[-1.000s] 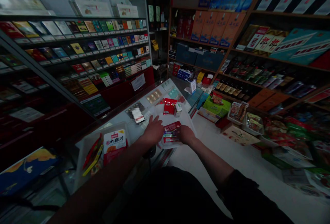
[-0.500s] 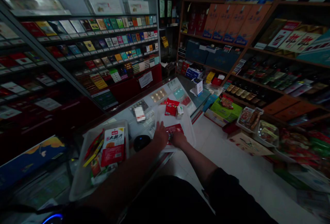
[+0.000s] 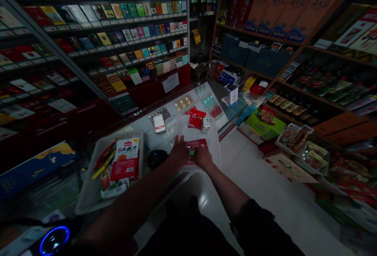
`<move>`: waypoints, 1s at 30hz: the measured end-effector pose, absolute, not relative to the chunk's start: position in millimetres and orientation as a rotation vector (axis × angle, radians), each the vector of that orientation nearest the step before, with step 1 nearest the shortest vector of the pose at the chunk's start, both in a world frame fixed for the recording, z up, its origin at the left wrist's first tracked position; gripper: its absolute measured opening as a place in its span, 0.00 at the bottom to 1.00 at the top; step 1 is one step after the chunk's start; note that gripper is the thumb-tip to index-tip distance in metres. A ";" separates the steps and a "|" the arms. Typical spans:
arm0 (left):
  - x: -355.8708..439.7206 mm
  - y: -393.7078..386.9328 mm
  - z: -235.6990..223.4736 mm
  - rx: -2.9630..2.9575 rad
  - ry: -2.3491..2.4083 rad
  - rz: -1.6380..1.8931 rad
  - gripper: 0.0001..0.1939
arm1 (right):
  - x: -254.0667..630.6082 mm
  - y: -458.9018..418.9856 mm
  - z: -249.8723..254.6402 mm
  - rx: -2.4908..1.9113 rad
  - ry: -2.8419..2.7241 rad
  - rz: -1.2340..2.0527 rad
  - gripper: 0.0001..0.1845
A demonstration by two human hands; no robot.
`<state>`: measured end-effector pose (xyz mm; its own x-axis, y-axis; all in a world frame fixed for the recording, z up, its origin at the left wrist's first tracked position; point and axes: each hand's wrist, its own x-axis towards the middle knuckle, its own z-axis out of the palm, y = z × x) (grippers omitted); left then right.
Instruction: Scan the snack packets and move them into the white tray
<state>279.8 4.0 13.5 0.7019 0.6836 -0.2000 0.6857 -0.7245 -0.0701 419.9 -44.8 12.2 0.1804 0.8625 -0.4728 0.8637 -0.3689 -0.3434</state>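
Observation:
A white plastic tray [image 3: 216, 140] sits on the glass counter, with a dark red snack packet [image 3: 198, 143] lying in it. My left hand [image 3: 179, 153] rests at the tray's left side beside the packet, its fingers stretched out and apart. Curled over the packet's lower right part is my right hand [image 3: 204, 156]; its fingertips are partly hidden. A bright red packet [image 3: 196, 118] and a small white box [image 3: 205, 125] lie at the tray's far end.
Left of my arms, a second bin [image 3: 84, 193] holds several snack packets, among them a white and red packet [image 3: 125, 158]. A round black object [image 3: 156, 159] stands between bin and tray. Cigarette shelves [image 3: 118, 20] rise behind the counter; boxed goods [image 3: 260, 126] line the right.
The camera view has tilted downward and shifted slightly. My left hand has moved a little along the tray's left side. The right hand stays on the dark red packet.

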 end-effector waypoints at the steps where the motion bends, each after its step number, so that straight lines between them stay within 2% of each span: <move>1: 279.8 2.9 17.8 2.892 1.152 -0.316 0.19 | 422.1 -46.3 15.0 2.423 1.786 -0.950 0.17; 9: 268.6 -4.6 56.1 2.947 1.100 -0.061 0.18 | 427.8 -67.8 44.4 2.684 1.937 -0.774 0.16; 12: 256.4 -2.3 75.3 2.942 1.043 -0.030 0.18 | 422.1 -76.4 54.9 2.768 2.186 -0.886 0.20; 16: 236.3 5.2 99.3 2.740 1.126 -0.047 0.14 | 407.9 -82.0 64.6 2.970 2.223 -1.117 0.17; 20: 211.3 13.1 111.2 2.331 1.253 0.244 0.09 | 388.4 -80.1 71.5 3.183 2.082 -1.315 0.12; 24: 186.3 15.6 113.0 1.934 1.306 0.574 0.04 | 364.6 -73.3 76.8 3.367 1.933 -1.334 0.14; 30: 152.7 12.1 113.8 1.756 1.284 0.855 0.09 | 327.3 -62.6 85.7 3.570 1.807 -1.446 0.14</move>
